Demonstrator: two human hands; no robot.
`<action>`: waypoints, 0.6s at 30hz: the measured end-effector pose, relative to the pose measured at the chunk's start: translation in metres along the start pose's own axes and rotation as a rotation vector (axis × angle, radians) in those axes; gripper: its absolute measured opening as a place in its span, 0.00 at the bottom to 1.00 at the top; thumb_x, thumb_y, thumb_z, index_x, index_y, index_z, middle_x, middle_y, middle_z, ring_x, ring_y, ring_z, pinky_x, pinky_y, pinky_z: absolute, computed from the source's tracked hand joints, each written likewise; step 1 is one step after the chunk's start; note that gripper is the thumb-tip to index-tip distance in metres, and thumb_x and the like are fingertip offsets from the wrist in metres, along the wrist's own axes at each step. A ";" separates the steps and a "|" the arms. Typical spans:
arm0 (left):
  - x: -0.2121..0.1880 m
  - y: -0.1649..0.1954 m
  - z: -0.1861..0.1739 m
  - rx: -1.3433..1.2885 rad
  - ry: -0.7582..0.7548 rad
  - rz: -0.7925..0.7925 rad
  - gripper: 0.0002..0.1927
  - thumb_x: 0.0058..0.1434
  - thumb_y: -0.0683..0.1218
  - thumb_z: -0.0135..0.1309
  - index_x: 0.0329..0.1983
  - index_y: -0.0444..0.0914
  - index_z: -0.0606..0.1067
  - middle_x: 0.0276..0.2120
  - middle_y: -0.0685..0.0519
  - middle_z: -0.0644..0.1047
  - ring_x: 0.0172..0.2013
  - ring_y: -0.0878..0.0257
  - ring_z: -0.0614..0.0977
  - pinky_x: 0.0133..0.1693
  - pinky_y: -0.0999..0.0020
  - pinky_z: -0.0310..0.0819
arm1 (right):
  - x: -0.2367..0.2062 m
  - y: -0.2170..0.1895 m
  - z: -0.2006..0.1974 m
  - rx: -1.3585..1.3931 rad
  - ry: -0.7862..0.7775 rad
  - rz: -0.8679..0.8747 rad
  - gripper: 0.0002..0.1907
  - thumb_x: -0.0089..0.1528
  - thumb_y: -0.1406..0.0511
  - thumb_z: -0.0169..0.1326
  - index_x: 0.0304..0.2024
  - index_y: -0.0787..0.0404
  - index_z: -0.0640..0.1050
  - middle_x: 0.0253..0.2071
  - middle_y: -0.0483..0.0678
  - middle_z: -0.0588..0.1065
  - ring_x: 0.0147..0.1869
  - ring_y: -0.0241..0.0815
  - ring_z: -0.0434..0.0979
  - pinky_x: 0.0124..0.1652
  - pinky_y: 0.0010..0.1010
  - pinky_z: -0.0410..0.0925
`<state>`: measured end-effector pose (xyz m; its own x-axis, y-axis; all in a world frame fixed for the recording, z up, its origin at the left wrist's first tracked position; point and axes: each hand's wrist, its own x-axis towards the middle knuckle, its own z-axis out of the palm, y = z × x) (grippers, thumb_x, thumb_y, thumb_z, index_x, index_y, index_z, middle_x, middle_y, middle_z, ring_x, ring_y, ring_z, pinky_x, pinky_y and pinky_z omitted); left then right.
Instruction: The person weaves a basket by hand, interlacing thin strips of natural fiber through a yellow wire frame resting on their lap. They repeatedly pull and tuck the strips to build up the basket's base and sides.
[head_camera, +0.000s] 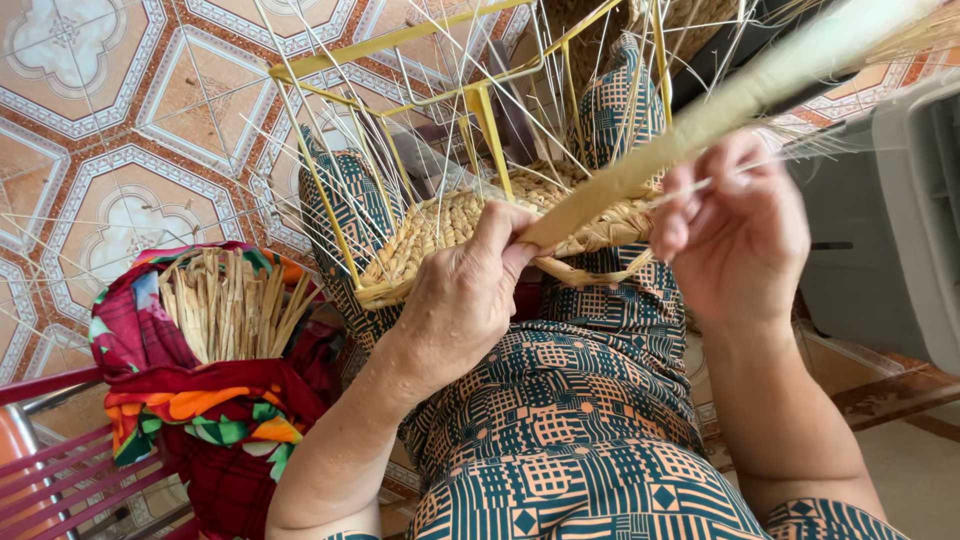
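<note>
A half-woven straw basket (440, 225) on a yellow wire frame (478, 100) rests on my lap, with several thin pale stakes sticking up from it. My left hand (462, 295) pinches the near end of a long flat straw strand (700, 120) against the basket's woven rim. My right hand (740, 235) is closed around a thin pale stake next to the same strand, just right of the basket. The strand runs up and off to the upper right, blurred.
A bundle of cut straw (228, 305) wrapped in a red flowered cloth (215, 420) lies on a pink slatted chair (70, 470) at the left. A grey plastic bin (900, 230) stands at the right. Patterned floor tiles (110, 130) lie beyond.
</note>
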<state>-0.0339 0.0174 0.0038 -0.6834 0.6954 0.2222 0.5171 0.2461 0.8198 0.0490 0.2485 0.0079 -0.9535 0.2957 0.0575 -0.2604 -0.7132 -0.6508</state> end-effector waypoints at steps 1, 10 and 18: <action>0.001 0.000 0.001 -0.004 -0.007 -0.023 0.07 0.74 0.40 0.48 0.52 0.37 0.64 0.33 0.48 0.83 0.28 0.59 0.86 0.25 0.67 0.81 | -0.005 -0.001 -0.001 0.111 -0.026 0.084 0.04 0.73 0.72 0.44 0.43 0.68 0.68 0.38 0.61 0.75 0.35 0.46 0.80 0.36 0.32 0.77; 0.014 0.021 0.026 0.457 0.129 0.114 0.07 0.72 0.37 0.53 0.51 0.33 0.73 0.35 0.44 0.81 0.31 0.56 0.86 0.26 0.69 0.81 | 0.000 -0.028 0.024 -1.110 -0.382 -0.277 0.10 0.66 0.63 0.58 0.44 0.62 0.75 0.44 0.54 0.80 0.42 0.46 0.80 0.43 0.37 0.75; 0.000 0.017 0.010 0.170 0.131 0.137 0.14 0.65 0.37 0.60 0.53 0.36 0.78 0.50 0.48 0.79 0.42 0.58 0.86 0.42 0.72 0.86 | 0.012 -0.050 0.017 -2.216 -0.576 -0.323 0.14 0.60 0.54 0.63 0.39 0.56 0.83 0.30 0.38 0.80 0.30 0.36 0.69 0.34 0.34 0.58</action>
<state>-0.0197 0.0280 0.0126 -0.6559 0.6397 0.4007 0.6813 0.2731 0.6791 0.0478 0.2768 0.0536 -0.9623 -0.2161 0.1653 -0.2328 0.9684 -0.0895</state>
